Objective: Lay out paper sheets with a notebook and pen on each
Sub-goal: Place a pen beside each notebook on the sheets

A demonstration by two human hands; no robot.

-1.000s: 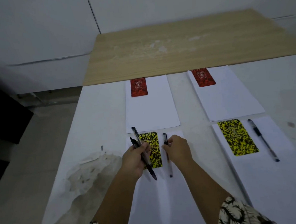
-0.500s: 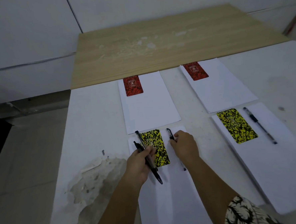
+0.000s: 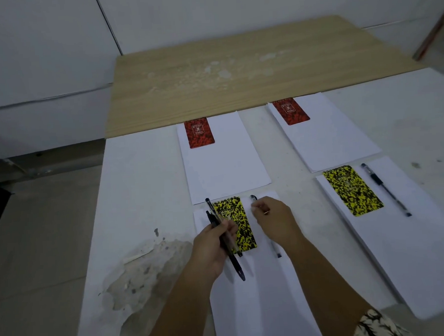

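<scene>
Several white paper sheets lie in a two-by-two grid on the white table. The two far sheets each carry a red notebook. A yellow-black notebook and a black pen rest on the near right sheet. On the near left sheet lies another yellow-black notebook. My left hand grips two black pens over it. My right hand rests on a pen lying beside that notebook.
A bare wooden tabletop adjoins the far edge of the white table. The white surface is chipped and stained left of my left hand. The floor drops away at the left.
My hands have barely moved relative to the near left sheet; the right hand stays on the pen beside the notebook. My view has shifted slightly.
</scene>
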